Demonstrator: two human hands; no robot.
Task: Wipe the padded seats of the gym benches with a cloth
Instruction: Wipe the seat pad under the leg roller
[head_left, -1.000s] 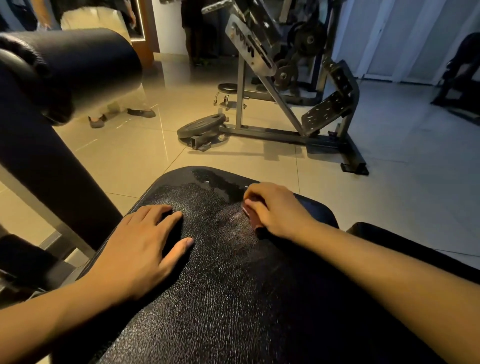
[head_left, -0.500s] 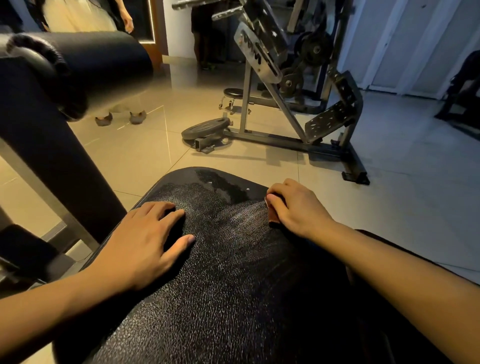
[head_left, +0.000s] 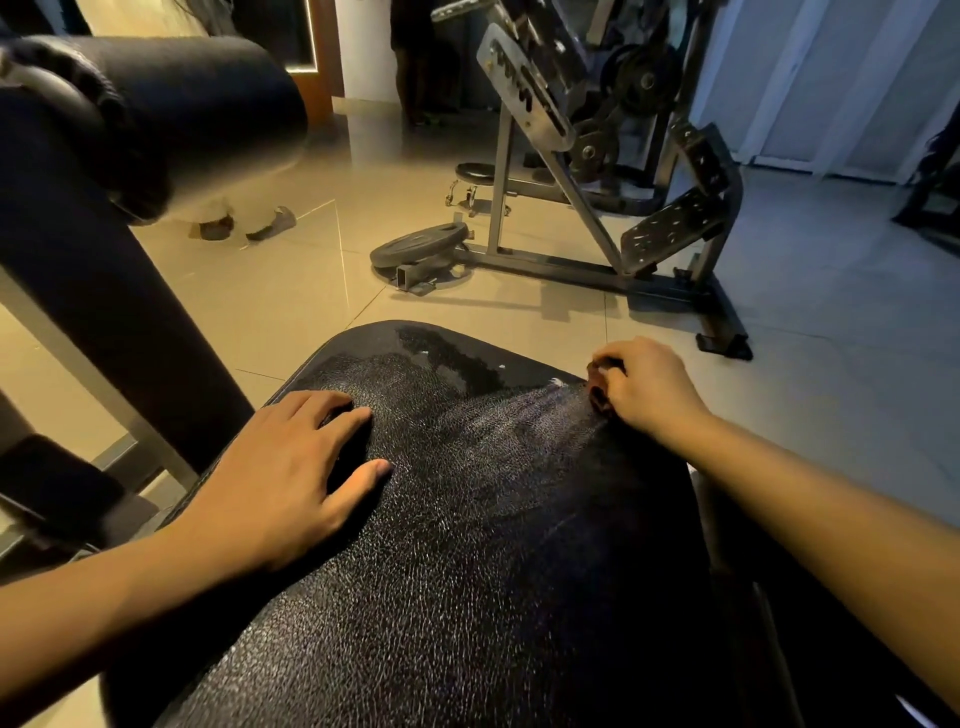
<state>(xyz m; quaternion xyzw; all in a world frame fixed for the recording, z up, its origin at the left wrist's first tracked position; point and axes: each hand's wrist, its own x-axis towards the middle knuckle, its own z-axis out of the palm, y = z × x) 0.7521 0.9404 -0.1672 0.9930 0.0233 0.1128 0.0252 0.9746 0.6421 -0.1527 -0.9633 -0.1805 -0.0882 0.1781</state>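
While bracing on a flat left hand (head_left: 280, 478), wiping the padded seat (head_left: 467, 545) with a right hand (head_left: 652, 389) gripping a cloth (head_left: 596, 388). Likely needing a leftward stroke.

Black padded seat (head_left: 467, 545), streaked; dark cloth (head_left: 597, 389) (bunched) at its right edge.

On seat pad (head_left: 467, 545): L hand (head_left: 280, 478) left side, R hand (head_left: 649, 389) w/ cloth (head_left: 597, 391) at far-right edge. Beyond, on floor (head_left: 291, 296): weight plate (head_left: 418, 244) just left of machine frame (head_left: 550, 267). Roller pad (head_left: 197, 104) upper left.
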